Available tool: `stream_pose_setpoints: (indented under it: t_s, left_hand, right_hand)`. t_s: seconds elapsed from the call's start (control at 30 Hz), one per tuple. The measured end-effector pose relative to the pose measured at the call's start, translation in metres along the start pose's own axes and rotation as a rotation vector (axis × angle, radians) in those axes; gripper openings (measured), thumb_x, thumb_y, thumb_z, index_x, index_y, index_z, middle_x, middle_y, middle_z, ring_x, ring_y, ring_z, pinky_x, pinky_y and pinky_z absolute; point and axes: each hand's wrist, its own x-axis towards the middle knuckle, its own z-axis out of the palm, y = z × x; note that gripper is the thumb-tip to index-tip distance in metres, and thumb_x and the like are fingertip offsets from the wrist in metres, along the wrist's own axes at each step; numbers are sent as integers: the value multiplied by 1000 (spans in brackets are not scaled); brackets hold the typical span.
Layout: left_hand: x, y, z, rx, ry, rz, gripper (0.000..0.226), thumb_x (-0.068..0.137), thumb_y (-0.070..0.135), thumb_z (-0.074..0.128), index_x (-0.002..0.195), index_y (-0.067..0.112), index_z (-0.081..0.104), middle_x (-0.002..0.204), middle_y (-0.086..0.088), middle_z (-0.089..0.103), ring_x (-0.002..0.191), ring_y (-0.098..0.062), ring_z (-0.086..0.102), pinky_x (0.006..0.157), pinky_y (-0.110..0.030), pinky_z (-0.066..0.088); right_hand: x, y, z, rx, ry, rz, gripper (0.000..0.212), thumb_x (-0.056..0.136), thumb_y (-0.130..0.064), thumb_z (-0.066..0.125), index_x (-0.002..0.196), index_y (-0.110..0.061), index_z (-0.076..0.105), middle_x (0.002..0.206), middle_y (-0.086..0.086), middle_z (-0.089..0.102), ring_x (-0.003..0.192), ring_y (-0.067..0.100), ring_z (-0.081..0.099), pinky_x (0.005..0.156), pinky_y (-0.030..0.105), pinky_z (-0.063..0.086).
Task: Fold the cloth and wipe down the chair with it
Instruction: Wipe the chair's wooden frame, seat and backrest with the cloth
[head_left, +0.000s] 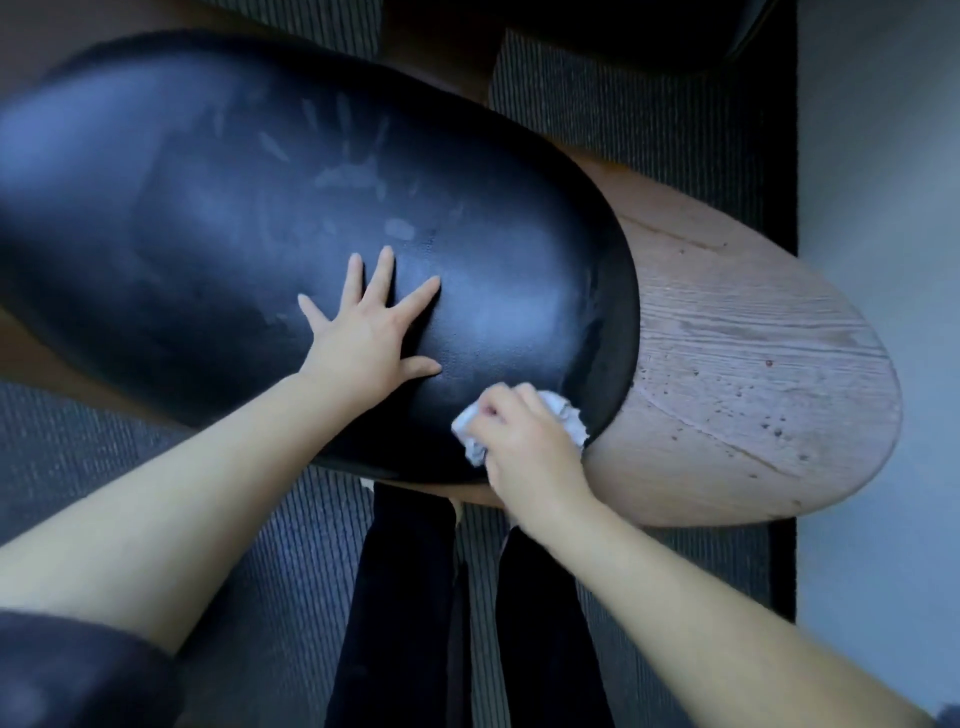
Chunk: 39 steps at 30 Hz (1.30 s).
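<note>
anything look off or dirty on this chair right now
Yes. Pale hand-shaped smudges mark the black padded leather seat beyond the flat left hand, unwiped. The right hand holds the white cloth bunched, not neatly folded. The worn wooden base looks speckled.

We see both bare forearms reaching forward and down from the lower edge of the view toward the chair (322, 208), the landmark for all positions below. The left hand (363, 338) lies flat, palm down, on the chair's dark cushion, fingers (382, 270) spread and straight, thumb pointing toward the other hand. The right hand (524, 436) sits at the near edge of that cushion, just beside the left thumb, knuckles up and fingers curled closed over a bunched white cloth (569, 415). A dark sleeve (78, 670) covers the left upper arm. Two dark-clad legs (410, 597) stand below the chair's near edge.
</note>
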Motion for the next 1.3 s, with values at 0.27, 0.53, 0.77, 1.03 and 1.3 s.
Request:
stream_pose_setpoints:
  t_s: [0.27,0.53,0.77,1.03,1.3]
  left_hand:
    - [-10,5,6,4,-21,18,88,83,57,65,153,43,14,164,-3,-13,150,-30,-13,103,-80,14]
    - [3,18,-8,-36,-65,19,91,82,59,66,153,45,12,164,-2,-15,150,-30,-15,105,-79,14]
    - [65,50,-31,-69,-85,50,107,74,59,74,153,47,3,162,-2,-22,148,-31,-21,105,-79,11]
    - [90,57,-27,3,-153,0,123,65,60,80,150,51,-8,158,-6,-31,146,-35,-26,100,-83,13]
    - [91,55,-24,15,-152,9,124,64,63,77,151,49,-10,158,-7,-33,145,-36,-28,98,-84,12]
  right_hand:
    - [23,26,-12,-21,110,133,20,76,-11,44,67,-16,62,84,5,57,77,27,50,69,37,39]
    - [39,41,-51,122,168,172,27,73,-6,37,71,-12,64,88,2,56,83,22,47,67,38,43]
    - [164,120,-90,28,222,317,33,78,3,44,88,-14,70,100,3,58,97,27,52,77,42,47]
    - [261,145,-76,-71,1,336,41,85,-5,44,105,-31,69,112,1,56,104,23,55,75,31,43]
    - [241,148,-61,-26,-4,399,28,80,-10,41,77,-18,68,102,4,60,97,24,58,76,31,42]
